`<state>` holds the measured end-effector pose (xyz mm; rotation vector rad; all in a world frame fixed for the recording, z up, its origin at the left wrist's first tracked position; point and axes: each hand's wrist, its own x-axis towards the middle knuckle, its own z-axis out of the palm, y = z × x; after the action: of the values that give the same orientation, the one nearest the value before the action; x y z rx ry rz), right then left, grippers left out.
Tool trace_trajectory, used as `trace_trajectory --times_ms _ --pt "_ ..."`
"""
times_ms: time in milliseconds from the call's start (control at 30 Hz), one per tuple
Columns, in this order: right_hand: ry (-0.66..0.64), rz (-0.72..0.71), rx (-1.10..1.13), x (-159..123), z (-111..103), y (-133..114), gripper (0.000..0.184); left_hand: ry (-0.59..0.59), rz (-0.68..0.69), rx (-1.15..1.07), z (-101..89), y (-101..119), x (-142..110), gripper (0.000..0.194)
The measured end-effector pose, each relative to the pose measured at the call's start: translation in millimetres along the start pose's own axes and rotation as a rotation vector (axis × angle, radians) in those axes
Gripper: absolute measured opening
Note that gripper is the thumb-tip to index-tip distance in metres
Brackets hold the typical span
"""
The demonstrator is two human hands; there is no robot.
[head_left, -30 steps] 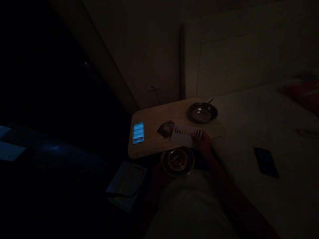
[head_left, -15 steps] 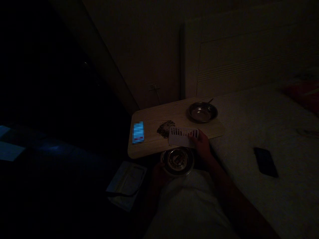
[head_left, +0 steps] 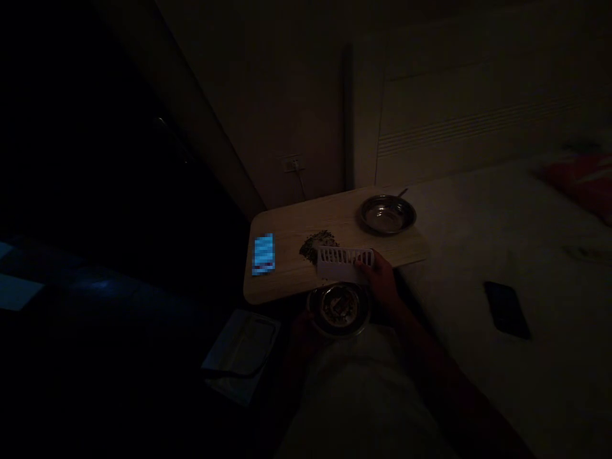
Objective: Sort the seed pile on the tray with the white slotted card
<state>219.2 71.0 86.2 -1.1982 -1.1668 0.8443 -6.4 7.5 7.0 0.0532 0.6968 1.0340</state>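
Observation:
My right hand (head_left: 381,275) is closed on the right end of a flat white slotted plastic piece (head_left: 337,269), held over the table's front edge. Just behind and left of that piece lies a pile of small dark bits, like seeds or grains (head_left: 316,244). Below the edge is a round metal bowl (head_left: 313,319) with dark bits inside. My left hand (head_left: 305,328), very dim, grips this bowl's left rim. The light wood table (head_left: 282,223) carries a second metal bowl (head_left: 388,217) at its back right, with a thin handle sticking out behind it.
A lit, blurred-out screen or packet (head_left: 263,254) lies at the table's left end. On the bed (head_left: 459,255) to the right rests a dark phone (head_left: 507,310). A pale bag-like packet (head_left: 241,354) is at lower left. A plugged socket (head_left: 291,164) is on the wall.
My right hand has drawn the slotted plastic piece left and slightly toward me, along the near side of the pile. My left hand and the bowl stay nearly in place.

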Motion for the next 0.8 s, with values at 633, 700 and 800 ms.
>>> trace_trajectory --times_ms 633,700,800 --pt "0.178 0.154 0.176 8.1 -22.6 2.0 0.03 0.099 0.005 0.012 0.8 3.0 -1.4 0.027" --pt "0.122 0.169 0.179 6.8 -18.2 4.9 0.03 0.097 -0.022 0.011 2.5 3.4 -1.9 0.028" --pt "0.144 0.157 0.158 6.9 -15.5 10.7 0.028 0.112 -0.009 0.001 3.6 2.4 -1.9 0.028"
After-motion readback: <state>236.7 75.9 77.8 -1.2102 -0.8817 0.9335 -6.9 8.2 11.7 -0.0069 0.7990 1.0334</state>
